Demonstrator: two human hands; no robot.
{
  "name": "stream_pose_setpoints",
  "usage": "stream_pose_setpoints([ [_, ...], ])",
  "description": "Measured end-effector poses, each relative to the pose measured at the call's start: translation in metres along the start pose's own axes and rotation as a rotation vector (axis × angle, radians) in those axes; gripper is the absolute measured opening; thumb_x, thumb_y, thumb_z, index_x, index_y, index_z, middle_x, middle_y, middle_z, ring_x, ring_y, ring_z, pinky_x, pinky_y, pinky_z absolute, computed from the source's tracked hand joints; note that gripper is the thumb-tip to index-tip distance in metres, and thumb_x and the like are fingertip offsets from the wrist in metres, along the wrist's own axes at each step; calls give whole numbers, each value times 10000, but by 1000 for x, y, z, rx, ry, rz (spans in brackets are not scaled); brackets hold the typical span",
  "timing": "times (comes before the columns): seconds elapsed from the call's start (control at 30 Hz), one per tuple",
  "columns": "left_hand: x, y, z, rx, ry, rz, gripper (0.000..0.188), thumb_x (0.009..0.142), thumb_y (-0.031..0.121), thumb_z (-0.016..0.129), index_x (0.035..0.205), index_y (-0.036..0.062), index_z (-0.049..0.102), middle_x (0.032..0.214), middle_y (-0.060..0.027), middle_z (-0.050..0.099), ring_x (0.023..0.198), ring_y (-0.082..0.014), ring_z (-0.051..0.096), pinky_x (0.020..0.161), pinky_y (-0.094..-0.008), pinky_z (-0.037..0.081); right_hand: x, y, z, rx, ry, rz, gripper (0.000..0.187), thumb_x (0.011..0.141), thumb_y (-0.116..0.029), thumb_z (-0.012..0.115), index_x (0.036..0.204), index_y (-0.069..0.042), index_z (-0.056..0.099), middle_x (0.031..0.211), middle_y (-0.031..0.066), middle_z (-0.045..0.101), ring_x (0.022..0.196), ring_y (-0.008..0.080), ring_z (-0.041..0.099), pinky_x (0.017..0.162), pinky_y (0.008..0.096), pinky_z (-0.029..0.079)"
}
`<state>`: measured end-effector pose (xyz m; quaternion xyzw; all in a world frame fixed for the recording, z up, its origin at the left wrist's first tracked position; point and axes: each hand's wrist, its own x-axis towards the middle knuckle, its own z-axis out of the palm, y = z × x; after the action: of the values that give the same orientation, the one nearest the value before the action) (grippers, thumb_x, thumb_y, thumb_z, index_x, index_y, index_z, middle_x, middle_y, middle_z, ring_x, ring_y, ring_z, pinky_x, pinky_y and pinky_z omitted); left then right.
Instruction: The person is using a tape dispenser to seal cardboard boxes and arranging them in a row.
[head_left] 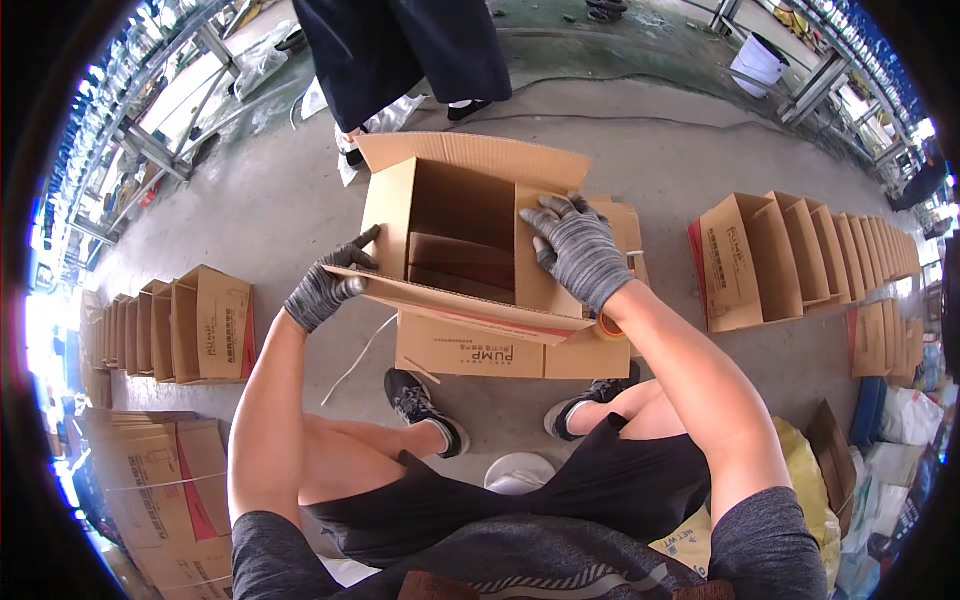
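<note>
1. Our left hand (325, 290), in a grey glove, is closed on the near-left flap of the open box (462, 230): fingers curled over the flap edge, thumb up against the box's left wall.
2. Our right hand (578, 250), gloved too, lies mostly flat and spread on the box's right inner flap (538, 255), pressing on it; it grips nothing.
3. The box sits between our hands, open side toward us and tilted, top flap standing up on the far side.
4. It rests on a stack of flat boxes (470, 350) just below our hands.
5. A tape roll (608, 328) shows just under our right wrist, at the stack's right edge; we can't tell if it touches the wrist.
6. A loose white strap (360, 355) lies on the floor below our left hand.
7. Right of our right hand, well apart: a row of folded boxes (800, 255) standing on edge.
8. Left of our left hand: another row of boxes (185, 325), and nearer us a strapped bundle of flat cardboard (165, 480).
9. Beyond the box, another person's legs (400, 50) in dark trousers stand on the floor.
10. Our shoes (420, 400) are just under the stack, a white round thing (518, 472) between our knees.
</note>
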<state>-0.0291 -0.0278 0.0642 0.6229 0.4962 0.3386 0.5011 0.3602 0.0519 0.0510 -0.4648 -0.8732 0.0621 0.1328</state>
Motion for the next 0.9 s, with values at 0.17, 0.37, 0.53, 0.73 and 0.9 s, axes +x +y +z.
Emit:
stream_pose_setpoints([
  [0.17,-7,-37,-3,168,202,-214,616,827,584,694,1016,-2,656,1038,-100,697,916,-117,553,854,-319,472,-8,3,38,-161,-90,8,402,854,-167,599,1256,-173,612,1338,124,554,1222,379,515,1022,490,446],
  [0.37,14,-72,3,375,537,-278,641,796,453,786,1171,-24,579,998,-139,657,829,-183,601,785,-338,512,4,40,16,856,223,616,255,921,-193,626,1132,-50,615,1138,140,627,1032,253,593,810,352,520],
  [0.53,23,-41,39,199,457,-169,795,740,248,856,1368,21,423,1117,-140,560,848,-204,606,786,-334,535,23,52,0,1016,407,641,409,930,-253,652,1279,-69,546,1079,78,648,962,181,612,805,346,513],
  [0.73,1,-44,26,362,366,-148,836,769,224,828,1432,21,360,1258,-122,515,978,-215,581,911,-347,502,3,52,-10,1207,4,435,604,857,-182,711,1393,-70,457,1020,27,663,987,158,603,1054,352,397],
  [0.9,2,-42,33,54,230,-112,815,817,165,771,1476,26,312,1432,-113,420,1270,-221,449,1093,-360,364,-14,39,23,577,51,129,421,778,-37,685,1186,-122,622,1379,140,525,1343,287,437,1118,356,347],
])
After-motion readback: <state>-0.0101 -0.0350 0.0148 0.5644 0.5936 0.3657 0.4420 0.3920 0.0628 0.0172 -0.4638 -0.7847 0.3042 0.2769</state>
